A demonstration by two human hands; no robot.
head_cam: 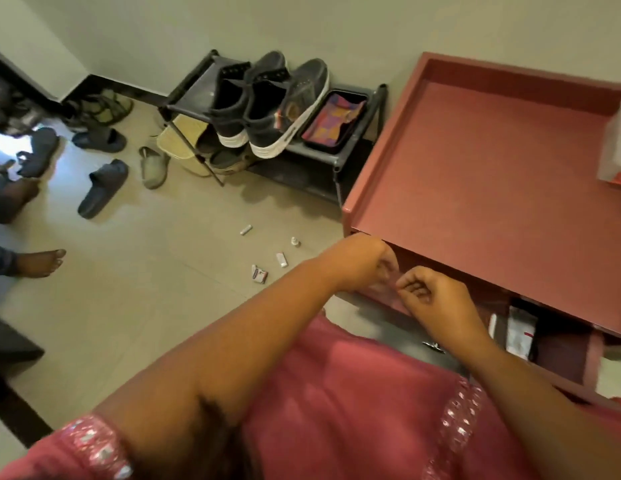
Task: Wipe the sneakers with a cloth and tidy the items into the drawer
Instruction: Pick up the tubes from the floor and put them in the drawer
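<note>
**A:** Why are both hands up at the front of the red cabinet [475, 161] rather than down on the floor?

**B:** My guess is that the drawer [562, 355] comes first. It stands pulled out below the cabinet's top, with a white packet already lying inside. The left hand [362, 263] is curled at the cabinet's front corner, and the right hand [430, 292] is loosely fisted just beside it. Whether either one pinches something I cannot tell; the fingers hide it.

**A:** And the things to tidy?

**B:** Small tubes and a packet [259, 273] lie scattered on the floor, left of the cabinet, well apart from both hands.

**A:** The sneakers?

**B:** The dark sneakers [267, 109] stand heel-out on the black shoe rack [337, 157], left of the cabinet against the wall, probably parked there after use. The patterned cloth [337, 121] sits in a tray on that rack, touching nothing else, handy for wiping.
</note>
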